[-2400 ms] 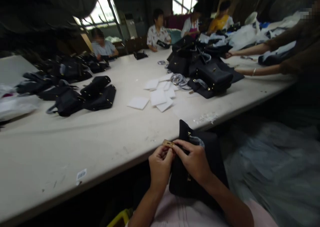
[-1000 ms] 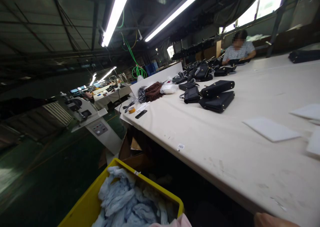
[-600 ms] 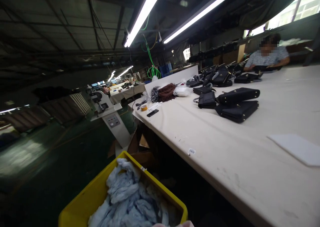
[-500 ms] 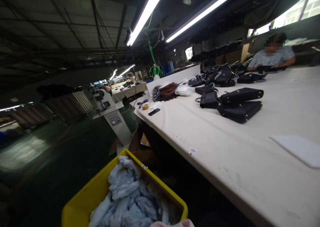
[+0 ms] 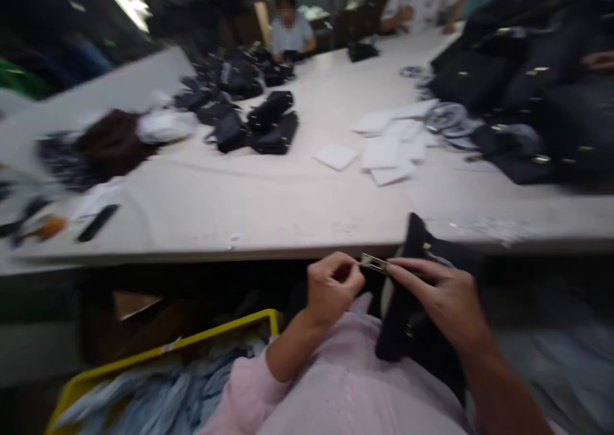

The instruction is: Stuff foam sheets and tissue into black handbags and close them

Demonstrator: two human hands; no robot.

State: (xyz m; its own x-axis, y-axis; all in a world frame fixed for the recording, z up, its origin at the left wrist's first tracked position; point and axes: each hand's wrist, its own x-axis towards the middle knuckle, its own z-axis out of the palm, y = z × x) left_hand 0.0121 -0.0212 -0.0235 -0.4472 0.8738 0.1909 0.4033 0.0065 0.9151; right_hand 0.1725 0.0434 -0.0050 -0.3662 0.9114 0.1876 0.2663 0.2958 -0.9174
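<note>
I have the right hand's grip (image 5: 444, 291) clamped on the metal clasp (image 5: 375, 263) beside the black bag (image 5: 403, 320) at the lap, seemingly steadying it for the left hand (image 5: 333, 284), whose fingertips meet together at its end, contents unclear.

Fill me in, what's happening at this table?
A person's right hand holds a small slotted metal plate by one end, over a black bag. The left hand is pinched at the other end; blur hides whether it grips it. More black bags and white sheets lie on the table. A yellow bin stands below, by the left arm.
</note>
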